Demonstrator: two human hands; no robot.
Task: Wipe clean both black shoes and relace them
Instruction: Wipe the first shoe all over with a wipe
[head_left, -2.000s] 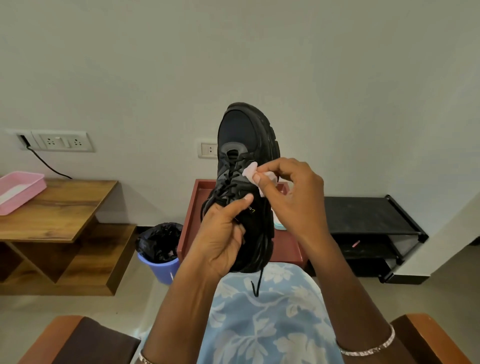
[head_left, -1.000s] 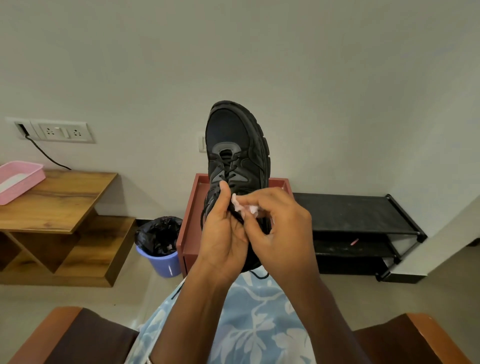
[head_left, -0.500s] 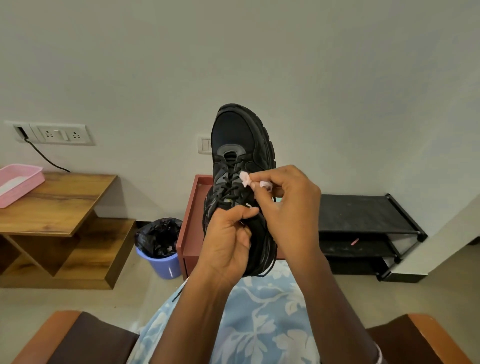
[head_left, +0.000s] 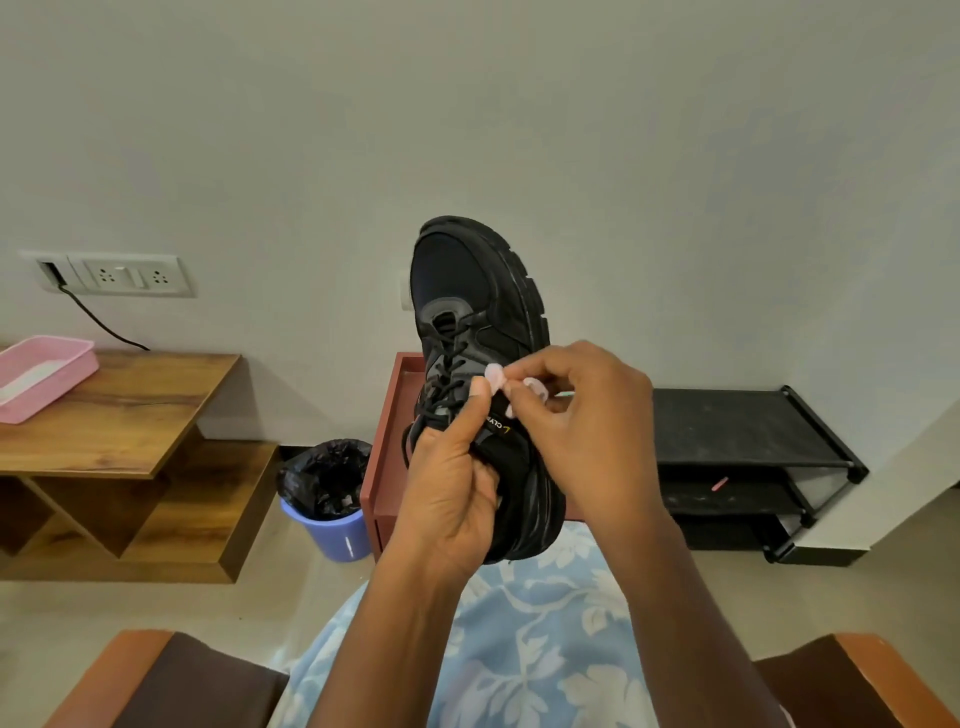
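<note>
Shoe (head_left: 480, 332) is sitting steadier than a second ago. Left hand (head_left: 452, 493) is gripping it; right hand (head_left: 582, 421) is pinching wipe (head_left: 496, 376). We are keeping strokes short along the laces (head_left: 447, 374).

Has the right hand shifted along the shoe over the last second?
Yes. The right hand has slid from the black shoe's collar toward the toe, with the wipe now beside the mid laces.
</note>
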